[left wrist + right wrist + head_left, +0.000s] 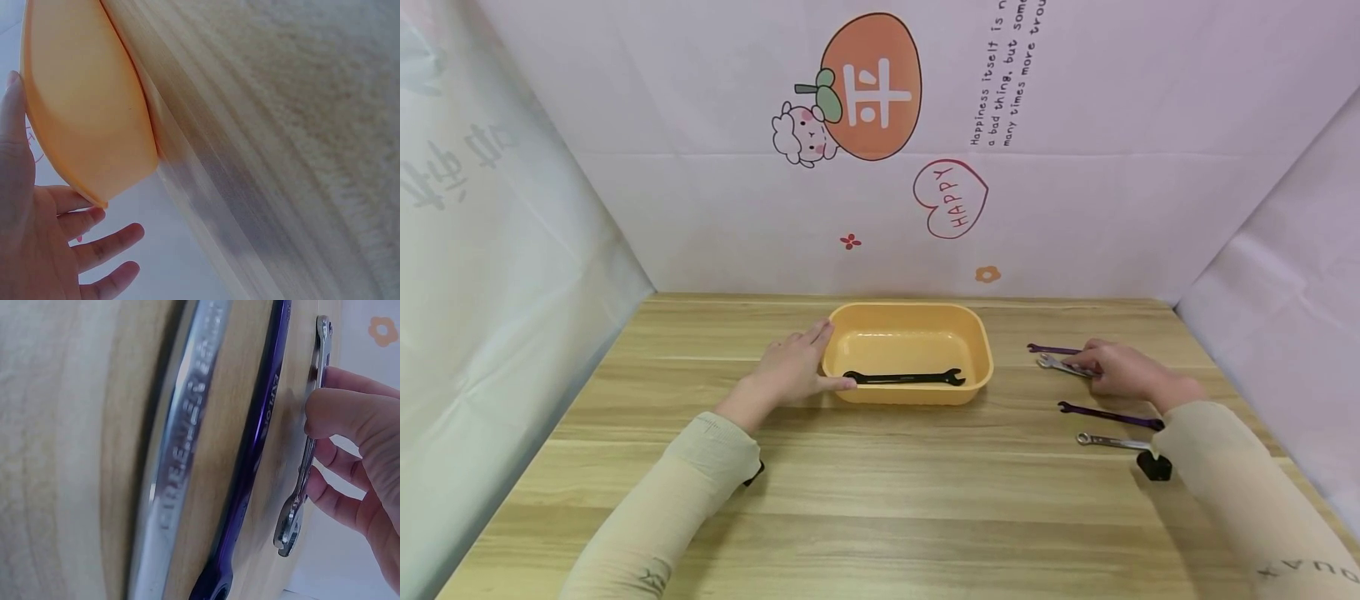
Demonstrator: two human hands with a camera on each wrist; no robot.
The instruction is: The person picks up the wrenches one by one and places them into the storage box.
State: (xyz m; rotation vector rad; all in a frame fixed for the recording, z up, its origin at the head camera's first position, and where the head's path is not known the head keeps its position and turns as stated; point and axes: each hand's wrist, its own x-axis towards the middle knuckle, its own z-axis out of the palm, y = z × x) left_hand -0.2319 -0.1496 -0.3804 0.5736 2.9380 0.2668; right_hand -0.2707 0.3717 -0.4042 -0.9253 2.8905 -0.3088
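My left hand (pixel 793 367) grips the left end of a yellow plastic basin (pixel 910 396), thumb at the front rim and index finger farther back; in the left wrist view the other fingers stick out past the rim (pixel 94 203). Inside the basin a black double-ended wrench (pixel 906 378) leans along the front wall. On the right my right hand (pixel 1123 372) pinches a silver wrench (pixel 1056 363) between thumb and fingers; the right wrist view shows this wrench (pixel 307 456) close over the table.
A purple wrench (pixel 1048 348) lies just behind the right hand. Nearer the front are another purple wrench (pixel 1105 413) and a silver wrench (pixel 1112 442), partly under the right sleeve (pixel 1210 450). A printed cloth (pixel 737 225) hangs behind the wooden table (pixel 880 500).
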